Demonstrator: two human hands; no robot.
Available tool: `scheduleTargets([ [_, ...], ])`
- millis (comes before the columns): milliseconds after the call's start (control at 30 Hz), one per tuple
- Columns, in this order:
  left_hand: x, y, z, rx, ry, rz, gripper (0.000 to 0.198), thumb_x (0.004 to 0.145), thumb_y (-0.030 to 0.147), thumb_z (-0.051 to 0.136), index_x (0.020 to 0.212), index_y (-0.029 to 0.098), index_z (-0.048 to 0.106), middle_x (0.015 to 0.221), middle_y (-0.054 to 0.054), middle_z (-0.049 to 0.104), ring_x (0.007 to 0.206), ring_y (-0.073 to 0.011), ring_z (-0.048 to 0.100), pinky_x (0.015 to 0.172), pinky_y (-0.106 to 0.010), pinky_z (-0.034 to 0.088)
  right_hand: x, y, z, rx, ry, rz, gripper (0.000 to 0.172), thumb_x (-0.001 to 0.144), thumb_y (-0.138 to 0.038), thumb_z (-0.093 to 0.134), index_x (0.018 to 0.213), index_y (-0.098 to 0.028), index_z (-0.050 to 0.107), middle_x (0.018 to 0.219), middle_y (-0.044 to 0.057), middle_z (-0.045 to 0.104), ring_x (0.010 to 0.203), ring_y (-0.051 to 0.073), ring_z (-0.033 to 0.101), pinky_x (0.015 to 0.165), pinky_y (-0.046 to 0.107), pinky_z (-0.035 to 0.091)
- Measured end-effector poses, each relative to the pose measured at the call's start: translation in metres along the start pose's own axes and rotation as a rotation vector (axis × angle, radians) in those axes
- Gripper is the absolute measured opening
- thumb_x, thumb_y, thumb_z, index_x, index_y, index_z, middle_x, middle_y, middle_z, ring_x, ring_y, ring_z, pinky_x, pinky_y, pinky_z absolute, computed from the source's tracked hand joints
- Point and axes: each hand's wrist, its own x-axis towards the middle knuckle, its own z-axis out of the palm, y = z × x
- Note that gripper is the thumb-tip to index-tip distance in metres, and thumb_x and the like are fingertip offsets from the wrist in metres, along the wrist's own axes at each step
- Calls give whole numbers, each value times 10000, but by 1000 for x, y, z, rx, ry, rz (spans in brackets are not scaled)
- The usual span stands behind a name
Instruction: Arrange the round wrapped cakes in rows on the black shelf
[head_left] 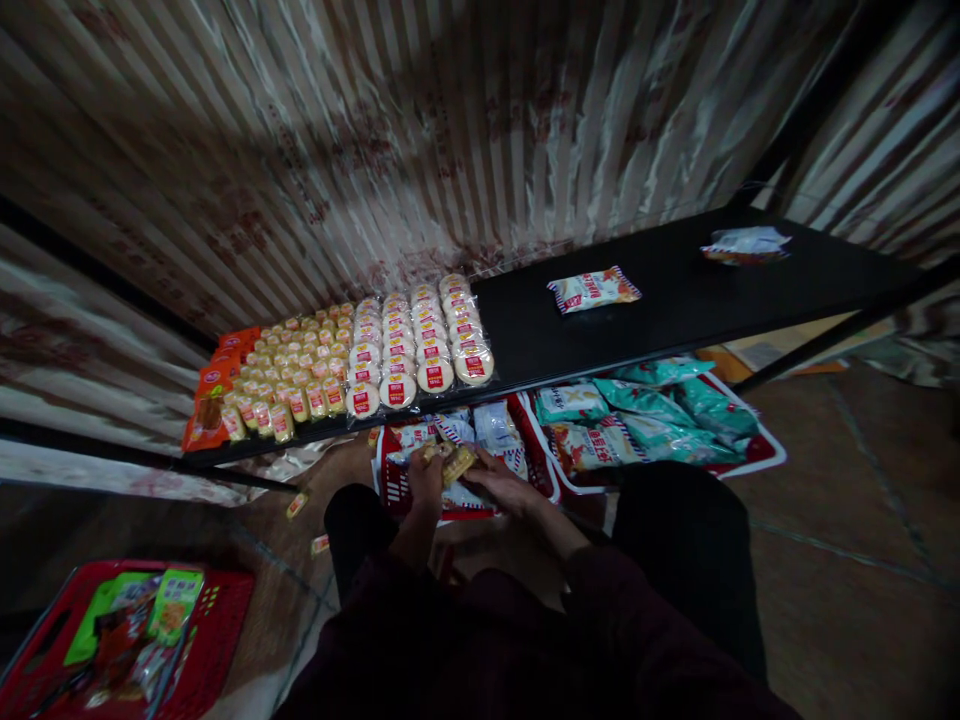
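Note:
Low in the middle, over a red basket point(390, 485), my two hands come together. My left hand point(426, 480) is closed around small yellow wrapped snacks point(457, 463); how many is hard to tell in the dim light. From the other side, the fingers of my right hand point(501, 482) close on the same snacks. Under them, the basket holds white, red and blue snack bags point(496, 425). Rows of similar small yellow packs point(307, 350) stand on the black shelf point(517, 330), beside rows of round white wrapped cakes point(397, 388).
Orange packets point(210, 395) stand at the shelf's left end; two snack bags point(595, 290) lie farther right. A second basket point(765, 450) holds green bags point(660, 410). Another red basket point(225, 620) with mixed packets stands lower left. Two small packs point(298, 504) lie on the floor.

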Motion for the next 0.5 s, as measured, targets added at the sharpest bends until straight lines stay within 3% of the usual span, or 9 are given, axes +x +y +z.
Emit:
scheduleTargets([
  [100,-8,10,11,118,-2,192,310,732,146,530,1028,191,609,1027,-94,650,999,-217,595,924,-352,436,-7,-1,-4,300,81,42,580,669,-328,663,1223,-306,492,1047,10,669,914,177,646,851,371,508],
  [233,-21,28,18,188,-111,357,331,738,129,534,1048,208,618,1085,-106,630,1028,-239,587,935,-357,429,2,9,-2,362,361,-13,626,609,-340,731,1194,-280,516,867,6,686,750,168,649,684,305,531],
  [367,-26,38,18,72,-69,288,287,747,187,584,1031,220,611,1060,-87,649,1017,-241,596,935,-358,425,16,18,-11,294,549,-154,677,584,-416,737,1203,-241,525,864,13,679,766,191,651,709,327,535],
  [500,-20,42,10,-185,-8,90,246,749,313,636,977,229,599,941,-59,660,916,-210,622,817,-308,466,21,25,-37,-84,695,-217,631,671,-467,649,1239,-224,520,1027,57,666,920,227,639,834,391,519],
])
